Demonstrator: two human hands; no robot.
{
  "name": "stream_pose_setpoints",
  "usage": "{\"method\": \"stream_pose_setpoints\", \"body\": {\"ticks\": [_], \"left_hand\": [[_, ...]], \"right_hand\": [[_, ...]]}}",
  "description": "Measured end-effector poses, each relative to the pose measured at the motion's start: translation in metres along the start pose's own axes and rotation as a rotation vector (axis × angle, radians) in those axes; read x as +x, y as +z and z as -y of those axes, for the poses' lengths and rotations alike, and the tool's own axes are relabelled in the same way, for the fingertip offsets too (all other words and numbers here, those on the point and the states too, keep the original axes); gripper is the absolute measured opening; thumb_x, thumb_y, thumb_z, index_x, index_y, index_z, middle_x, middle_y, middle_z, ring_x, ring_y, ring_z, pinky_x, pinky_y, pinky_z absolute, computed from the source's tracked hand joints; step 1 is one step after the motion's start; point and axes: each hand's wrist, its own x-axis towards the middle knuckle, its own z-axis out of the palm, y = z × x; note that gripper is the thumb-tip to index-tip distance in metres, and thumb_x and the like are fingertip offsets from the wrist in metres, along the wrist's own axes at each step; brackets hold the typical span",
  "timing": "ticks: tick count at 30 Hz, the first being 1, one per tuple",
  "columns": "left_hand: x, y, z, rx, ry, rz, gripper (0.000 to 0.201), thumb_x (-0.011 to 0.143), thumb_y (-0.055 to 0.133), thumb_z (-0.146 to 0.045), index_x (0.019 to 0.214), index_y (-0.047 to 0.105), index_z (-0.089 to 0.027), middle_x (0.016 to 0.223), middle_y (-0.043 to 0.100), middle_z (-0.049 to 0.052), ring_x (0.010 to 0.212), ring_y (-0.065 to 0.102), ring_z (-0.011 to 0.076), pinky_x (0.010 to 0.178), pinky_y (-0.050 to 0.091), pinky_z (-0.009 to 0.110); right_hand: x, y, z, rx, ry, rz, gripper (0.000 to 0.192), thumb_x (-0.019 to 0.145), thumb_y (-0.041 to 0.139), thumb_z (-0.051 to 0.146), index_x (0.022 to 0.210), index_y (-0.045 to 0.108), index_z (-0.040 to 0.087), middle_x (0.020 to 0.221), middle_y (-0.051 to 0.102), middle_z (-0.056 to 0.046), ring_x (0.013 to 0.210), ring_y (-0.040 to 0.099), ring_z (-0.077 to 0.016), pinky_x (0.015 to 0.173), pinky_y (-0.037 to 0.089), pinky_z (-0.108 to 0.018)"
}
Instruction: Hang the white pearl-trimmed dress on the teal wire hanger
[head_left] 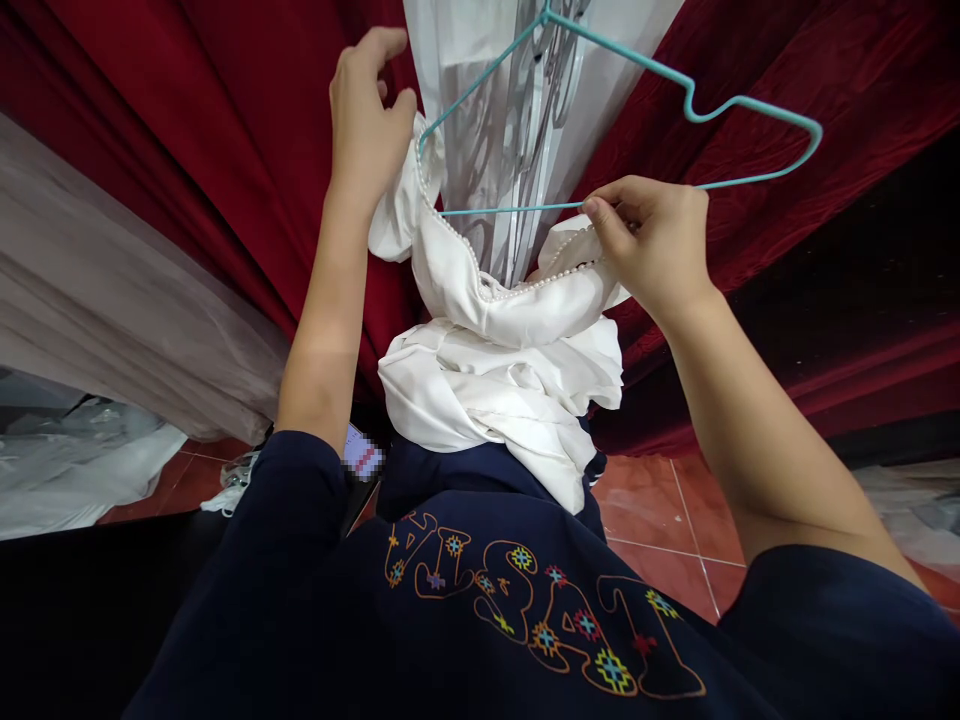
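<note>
Hands [367, 110] [652, 245] pinching white garment [495, 340], teal hanger [622, 110]

This is looking like a clothing or tailoring shop, or a garment storeroom. Deep red velvet drapes [225, 130] are hanging across ten to two o'clock, clear plastic-wrapped garments [517, 110] are hanging at twelve, a thin teal wire hanger [675, 80] is showing at one, and crumpled clear plastic covers [67, 460] are lying on the red tiled floor [660, 520] at eight.
</note>
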Motion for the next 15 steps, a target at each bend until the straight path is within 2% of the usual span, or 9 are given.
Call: {"method": "stream_pose_setpoints", "body": {"ticks": [2,4,6,10,12,15], "left_hand": [[-0.005,-0.001,-0.001,-0.128,0.052,0.008,0.044,0.081,0.053,0.002,0.118,0.064,-0.020,0.124,0.070,-0.002,0.116,0.063,0.0070,0.104,0.055,0.025],[-0.016,-0.007,-0.007,-0.190,0.114,0.041,0.037,0.082,0.049,-0.002,0.109,0.066,-0.021,0.115,0.073,-0.002,0.108,0.066,0.0083,0.102,0.056,0.027],[-0.028,-0.014,-0.014,-0.204,0.165,0.093,0.036,0.081,0.049,-0.007,0.105,0.068,-0.027,0.109,0.074,-0.003,0.104,0.068,0.0134,0.099,0.058,0.034],[-0.038,-0.015,-0.016,-0.157,0.173,0.288,0.038,0.081,0.051,-0.030,0.111,0.065,-0.048,0.113,0.073,-0.006,0.109,0.067,0.0278,0.097,0.053,0.050],[-0.037,-0.009,-0.011,-0.117,0.160,0.322,0.036,0.080,0.049,-0.037,0.108,0.066,-0.051,0.109,0.073,-0.005,0.108,0.066,0.0313,0.099,0.050,0.054],[-0.036,-0.002,-0.006,-0.104,0.151,0.336,0.034,0.080,0.045,-0.042,0.106,0.064,-0.052,0.110,0.072,-0.005,0.107,0.064,0.0320,0.100,0.047,0.054]], "right_hand": [[0.000,0.000,-0.001,0.002,0.010,-0.002,0.019,0.093,0.062,0.029,0.091,0.074,0.015,0.073,0.068,-0.003,0.062,0.052,-0.0104,0.061,0.036,-0.026],[0.001,0.001,-0.001,0.007,0.021,-0.002,0.020,0.093,0.062,0.031,0.091,0.074,0.015,0.074,0.068,-0.004,0.063,0.053,-0.0107,0.062,0.038,-0.026],[0.001,0.002,0.000,0.007,0.029,0.005,0.020,0.094,0.062,0.032,0.091,0.074,0.015,0.075,0.068,-0.004,0.063,0.054,-0.0111,0.063,0.041,-0.027],[0.001,0.000,0.001,-0.009,0.056,0.039,0.022,0.097,0.060,0.037,0.092,0.072,0.020,0.078,0.068,-0.004,0.065,0.057,-0.0137,0.067,0.048,-0.031],[0.000,-0.003,0.002,-0.018,0.063,0.041,0.021,0.098,0.058,0.037,0.093,0.072,0.023,0.079,0.069,-0.004,0.066,0.058,-0.0142,0.068,0.048,-0.031],[0.000,-0.007,0.000,0.023,0.034,0.020,0.014,0.095,0.062,0.030,0.094,0.073,0.021,0.079,0.068,-0.003,0.065,0.057,-0.0125,0.064,0.044,-0.029]]}}
